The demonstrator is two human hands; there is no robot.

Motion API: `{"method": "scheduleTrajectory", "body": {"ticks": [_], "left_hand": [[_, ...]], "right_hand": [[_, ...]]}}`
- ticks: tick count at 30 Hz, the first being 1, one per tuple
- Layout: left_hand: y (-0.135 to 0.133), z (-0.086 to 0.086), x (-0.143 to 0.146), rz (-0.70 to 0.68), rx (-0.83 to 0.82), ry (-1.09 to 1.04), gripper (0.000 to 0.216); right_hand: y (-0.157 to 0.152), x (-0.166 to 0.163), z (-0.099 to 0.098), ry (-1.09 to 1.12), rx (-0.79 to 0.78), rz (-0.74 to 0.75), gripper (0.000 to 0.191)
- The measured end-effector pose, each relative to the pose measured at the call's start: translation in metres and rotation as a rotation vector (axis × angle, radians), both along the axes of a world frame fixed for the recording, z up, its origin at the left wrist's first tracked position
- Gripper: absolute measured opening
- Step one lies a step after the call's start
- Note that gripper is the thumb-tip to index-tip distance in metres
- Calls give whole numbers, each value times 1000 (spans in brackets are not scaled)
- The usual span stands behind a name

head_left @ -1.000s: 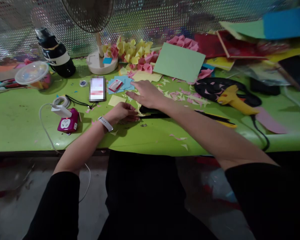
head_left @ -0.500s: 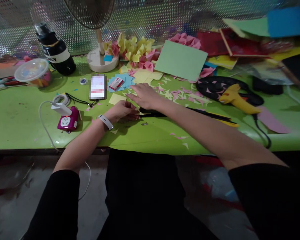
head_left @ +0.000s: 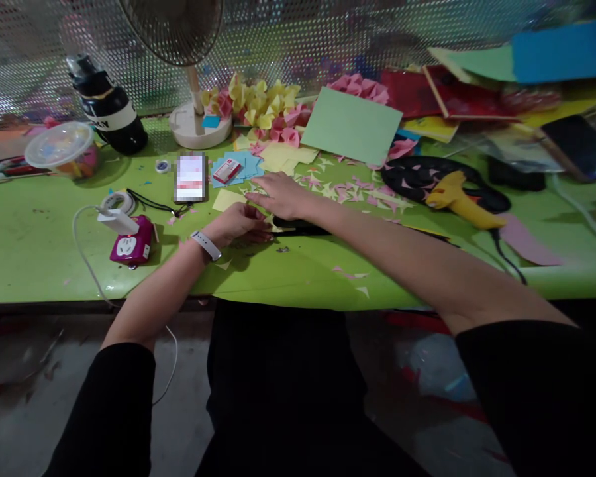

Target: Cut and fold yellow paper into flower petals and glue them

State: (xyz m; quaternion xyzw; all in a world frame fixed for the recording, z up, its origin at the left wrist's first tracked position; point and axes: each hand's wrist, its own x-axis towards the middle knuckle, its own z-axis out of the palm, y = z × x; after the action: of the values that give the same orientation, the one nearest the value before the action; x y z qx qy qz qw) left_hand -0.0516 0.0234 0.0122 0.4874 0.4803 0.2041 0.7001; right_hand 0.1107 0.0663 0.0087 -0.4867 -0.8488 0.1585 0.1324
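Note:
My left hand [head_left: 242,224], with a white band at the wrist, is closed in a pinch at a small piece of yellow paper [head_left: 274,226], mostly hidden by the fingers. The paper lies at the left end of a long black tool with yellow edging, which looks like a long-reach stapler [head_left: 300,229]. Over that end rests my right hand [head_left: 284,195], fingers stretched out to the left and palm down on the tool. My right forearm hides much of its length. Just beyond my left hand is a yellow paper square [head_left: 227,199]. A red-and-white small box [head_left: 227,171] sits on blue paper squares [head_left: 248,165].
Behind are a phone [head_left: 189,177], a fan [head_left: 198,129], folded paper flowers [head_left: 263,103] and a green sheet [head_left: 352,126]. Paper scraps [head_left: 347,189] and a yellow glue gun [head_left: 464,199] lie right. A pink power adapter [head_left: 132,242] and its cable are left.
The whole view has shifted slightly. Both hands keep nearly the same places, with the right hand still over the black tool's end and the left still pinching beside it.

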Motion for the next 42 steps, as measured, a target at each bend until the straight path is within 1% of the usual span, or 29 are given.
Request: {"method": "scheduleTrajectory", "body": {"ticks": [3, 7, 11, 17, 21, 26, 31, 37, 42], "left_hand": [[-1, 2, 0, -5, 9, 7, 24], [-2, 4, 1, 13, 2, 19, 25], [-1, 4, 0, -4, 16, 16, 25], [0, 2, 1, -10, 33, 21, 25], [1, 2, 1, -24, 44, 19, 25], [3, 1, 0, -46, 53, 25, 25], [3, 2, 0, -56, 57, 39, 25], [2, 5, 0, -58, 53, 37, 23], [4, 1, -1, -65, 42, 27, 24]], "right_hand": [[-2, -1, 1, -25, -18, 10, 69], [-2, -2, -1, -24, 12, 10, 65], [0, -3, -2, -35, 14, 20, 63], [-1, -4, 1, -33, -39, 4, 64], [-2, -4, 3, -15, -36, 18, 64], [-3, -3, 4, -44, -34, 15, 70], [-5, -4, 5, -40, -37, 16, 69], [-8, -7, 10, -60, -58, -4, 60], [-8, -6, 9, -44, -61, -5, 58]]}}
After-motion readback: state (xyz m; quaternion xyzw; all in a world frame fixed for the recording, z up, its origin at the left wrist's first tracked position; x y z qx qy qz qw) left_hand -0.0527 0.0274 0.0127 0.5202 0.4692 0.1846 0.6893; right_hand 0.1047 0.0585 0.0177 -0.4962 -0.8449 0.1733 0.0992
